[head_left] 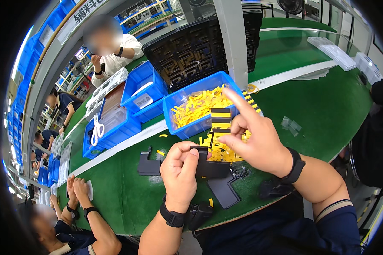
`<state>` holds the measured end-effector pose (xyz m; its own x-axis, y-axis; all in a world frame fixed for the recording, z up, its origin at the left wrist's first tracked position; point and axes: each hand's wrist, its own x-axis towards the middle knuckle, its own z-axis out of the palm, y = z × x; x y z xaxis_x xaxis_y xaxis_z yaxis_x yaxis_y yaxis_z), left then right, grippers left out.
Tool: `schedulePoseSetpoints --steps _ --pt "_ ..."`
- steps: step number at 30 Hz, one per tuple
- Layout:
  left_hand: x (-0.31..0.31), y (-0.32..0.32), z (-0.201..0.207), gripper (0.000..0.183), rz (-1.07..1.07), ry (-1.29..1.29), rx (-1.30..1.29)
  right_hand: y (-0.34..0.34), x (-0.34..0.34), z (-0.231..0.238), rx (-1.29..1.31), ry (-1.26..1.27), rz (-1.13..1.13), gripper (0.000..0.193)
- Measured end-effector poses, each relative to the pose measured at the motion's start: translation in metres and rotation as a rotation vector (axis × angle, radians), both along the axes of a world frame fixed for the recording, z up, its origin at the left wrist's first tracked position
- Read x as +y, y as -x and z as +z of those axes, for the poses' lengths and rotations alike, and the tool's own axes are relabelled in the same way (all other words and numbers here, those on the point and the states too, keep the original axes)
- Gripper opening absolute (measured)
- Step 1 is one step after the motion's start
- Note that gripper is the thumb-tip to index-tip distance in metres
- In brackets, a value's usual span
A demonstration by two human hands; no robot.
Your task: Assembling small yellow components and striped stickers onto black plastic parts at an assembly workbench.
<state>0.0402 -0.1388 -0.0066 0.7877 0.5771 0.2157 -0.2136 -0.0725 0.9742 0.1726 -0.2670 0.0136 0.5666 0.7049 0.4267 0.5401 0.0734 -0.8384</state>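
Observation:
My left hand [181, 170] grips a flat black part [215, 168] with a raised edge between thumb and fingers, low over the table. My right hand [259, 138] is raised just right of it, index finger stretched out, the other fingers curled in. A black-and-yellow striped strip [221, 119] shows beside the curled fingers, and they seem to hold it; their exact contact is hidden. Beyond the hands, a blue bin [174, 123] is filled with small yellow strips [200, 104]. More yellow pieces [219, 152] lie heaped beneath my hands.
Black L-shaped parts [149, 165] lie left of my hands, and another stack [225, 193] lies nearer me. White scissors [98, 129] rest at a blue bin on the left. A black tray [191, 51] leans beside a grey post [233, 42]. Co-workers sit left and across.

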Motion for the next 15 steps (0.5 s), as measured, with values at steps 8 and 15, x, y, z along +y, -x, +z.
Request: schedulePoseSetpoints --steps 8,15 --pt "-0.008 0.001 0.0 0.014 -0.027 -0.128 -0.018 -0.003 0.006 -0.009 -0.443 -0.193 -0.109 0.017" --pt "-0.006 0.0 -0.001 0.015 -0.017 -0.152 0.001 0.0 0.01 -0.017 -0.03 -0.176 0.0 0.015"
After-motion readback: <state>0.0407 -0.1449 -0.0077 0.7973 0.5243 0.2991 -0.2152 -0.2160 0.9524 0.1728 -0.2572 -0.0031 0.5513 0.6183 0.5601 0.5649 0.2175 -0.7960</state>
